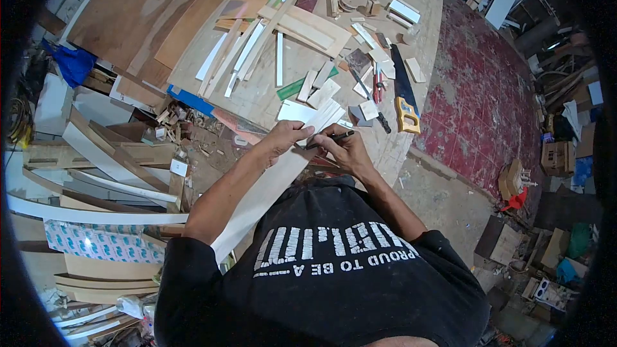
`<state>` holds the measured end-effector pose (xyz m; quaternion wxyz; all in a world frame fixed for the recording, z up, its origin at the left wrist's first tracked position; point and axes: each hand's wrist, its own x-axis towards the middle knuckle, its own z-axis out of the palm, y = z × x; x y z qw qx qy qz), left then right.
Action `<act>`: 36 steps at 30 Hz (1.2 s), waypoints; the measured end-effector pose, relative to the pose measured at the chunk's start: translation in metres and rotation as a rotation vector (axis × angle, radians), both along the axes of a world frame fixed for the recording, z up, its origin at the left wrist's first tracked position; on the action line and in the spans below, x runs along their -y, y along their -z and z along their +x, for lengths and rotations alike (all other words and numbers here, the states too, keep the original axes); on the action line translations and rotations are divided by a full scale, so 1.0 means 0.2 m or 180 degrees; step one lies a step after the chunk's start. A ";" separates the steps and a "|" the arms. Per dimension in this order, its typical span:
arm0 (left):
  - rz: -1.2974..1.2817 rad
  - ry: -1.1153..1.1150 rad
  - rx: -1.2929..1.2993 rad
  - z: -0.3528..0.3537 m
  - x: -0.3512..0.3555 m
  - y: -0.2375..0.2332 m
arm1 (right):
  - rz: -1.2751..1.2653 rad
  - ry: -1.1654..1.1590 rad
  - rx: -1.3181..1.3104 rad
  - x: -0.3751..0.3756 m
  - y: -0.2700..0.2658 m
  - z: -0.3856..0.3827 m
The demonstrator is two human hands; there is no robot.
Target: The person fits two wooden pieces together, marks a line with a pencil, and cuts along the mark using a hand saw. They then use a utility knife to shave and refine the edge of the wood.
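Note:
A long pale wooden board (263, 193) runs from the bench edge down past my left forearm. My left hand (287, 139) grips its upper part, thumb on top, beside a narrower wood strip (326, 115) lying at the board's upper end. My right hand (347, 151) is closed around a dark pen (340, 136), whose lower end is close to the board near my left fingers. A white piece (295, 112) lies just beyond my left hand.
The workbench (257, 106) carries a handsaw (407, 106) with a yellow handle, red-handled pliers (378, 83), a green strip (299, 87) and several wood offcuts. Curved boards (116, 154) are stacked at left. A red-tiled floor (479, 103) lies right.

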<state>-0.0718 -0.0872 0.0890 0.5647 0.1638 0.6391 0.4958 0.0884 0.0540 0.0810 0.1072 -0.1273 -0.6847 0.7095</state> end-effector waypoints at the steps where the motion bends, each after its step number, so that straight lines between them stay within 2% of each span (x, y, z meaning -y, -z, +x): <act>1: -0.0053 -0.0024 0.0104 0.00 0.00 -0.01 | 0.0222 0.0033 -0.0129 0.00 0.00 0.00; 3: 0.0062 0.0037 -0.0047 0.00 0.00 0.02 | 0.0602 0.0088 -0.0250 -0.03 -0.01 -0.01; 6: 0.0101 0.0116 -0.0188 0.00 0.01 0.05 | 0.0222 0.0345 -0.0256 -0.11 -0.05 0.00; 12: 0.0117 0.0035 -0.0049 0.02 0.02 0.05 | 0.0738 0.0887 -0.0481 -0.29 0.01 -0.02; 15: 0.0202 0.0009 -0.0152 0.03 0.02 0.08 | 0.1581 0.1063 -0.0754 -0.26 0.00 -0.03; 16: 0.0292 0.0035 -0.0243 0.02 0.02 0.09 | 0.1503 0.1046 -0.0575 -0.23 0.01 -0.02; 18: 0.0380 0.0066 -0.0328 0.02 0.02 0.10 | 0.1681 0.0783 -0.0920 -0.15 -0.05 0.01; 20: 0.0320 0.0114 -0.0316 0.01 0.02 0.11 | 0.1457 0.0685 -0.0830 -0.14 -0.04 0.02; 23: 0.0217 0.0132 -0.0227 0.03 0.03 0.05 | 0.1422 0.1165 -0.0708 -0.23 -0.01 0.01; 24: 0.0223 0.0157 -0.0223 0.03 0.03 0.05 | 0.1869 0.1342 -0.0618 -0.28 -0.01 0.01; 26: 0.0223 0.0194 -0.0263 0.03 0.03 0.05 | 0.1726 0.1483 -0.0744 -0.34 0.00 0.01; 29: 0.0223 0.0215 -0.0306 0.03 0.02 0.01 | 0.2133 0.1582 -0.0863 -0.33 -0.06 0.04; 36: 0.0323 0.0097 -0.0522 0.03 0.01 0.04 | 0.2081 0.1492 -0.0790 -0.13 -0.10 0.08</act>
